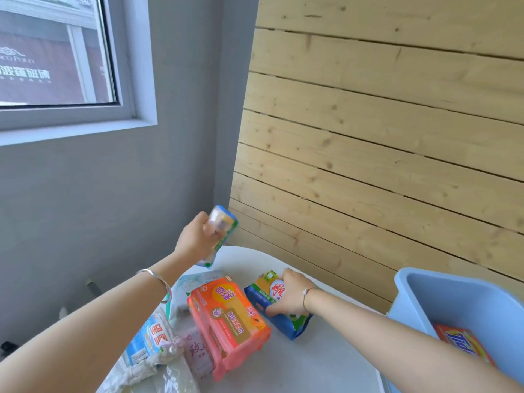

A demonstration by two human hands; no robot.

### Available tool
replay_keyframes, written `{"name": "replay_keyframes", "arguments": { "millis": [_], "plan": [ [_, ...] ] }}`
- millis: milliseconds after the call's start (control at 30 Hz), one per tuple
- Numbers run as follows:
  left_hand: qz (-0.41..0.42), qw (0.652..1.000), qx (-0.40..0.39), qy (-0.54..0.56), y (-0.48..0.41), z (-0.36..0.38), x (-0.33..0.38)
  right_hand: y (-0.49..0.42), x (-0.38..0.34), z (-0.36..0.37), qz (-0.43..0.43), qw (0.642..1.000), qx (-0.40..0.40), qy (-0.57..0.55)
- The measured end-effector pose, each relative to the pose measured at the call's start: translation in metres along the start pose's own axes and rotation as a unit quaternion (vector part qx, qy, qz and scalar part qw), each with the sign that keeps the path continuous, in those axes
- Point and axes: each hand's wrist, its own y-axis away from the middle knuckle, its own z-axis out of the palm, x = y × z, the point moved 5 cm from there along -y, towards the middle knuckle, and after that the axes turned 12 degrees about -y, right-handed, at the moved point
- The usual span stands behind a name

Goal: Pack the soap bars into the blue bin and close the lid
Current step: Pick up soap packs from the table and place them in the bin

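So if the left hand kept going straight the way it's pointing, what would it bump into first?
Probably the wooden plank wall. The left hand, holding a blue soap pack above the table, points up and away toward the corner; nothing else shows in that line, though depth is hard to judge.

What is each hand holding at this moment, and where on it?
The left hand holds a blurred soap pack in the air, gripped around its middle. The right hand grips the blue soap pack from above, across its middle, on the table.

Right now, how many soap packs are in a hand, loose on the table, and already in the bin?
In a hand: 2, left hand and right hand
Loose on table: 4
In blue bin: 1
Total: 7
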Motion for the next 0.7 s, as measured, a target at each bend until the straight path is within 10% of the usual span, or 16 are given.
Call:
{"name": "replay_keyframes", "arguments": {
  "millis": [367,700],
  "plan": [
    [-0.093,0.873,-0.259,0.402,0.087,-0.016,0.086,0.075,-0.034,-0.11,-0.098,0.926,0.146,-0.335],
    [-0.054,0.819,-0.365,0.439,0.184,0.001,0.184,0.173,-0.004,-0.152,-0.078,0.975,0.125,-0.169]
  ]
}}
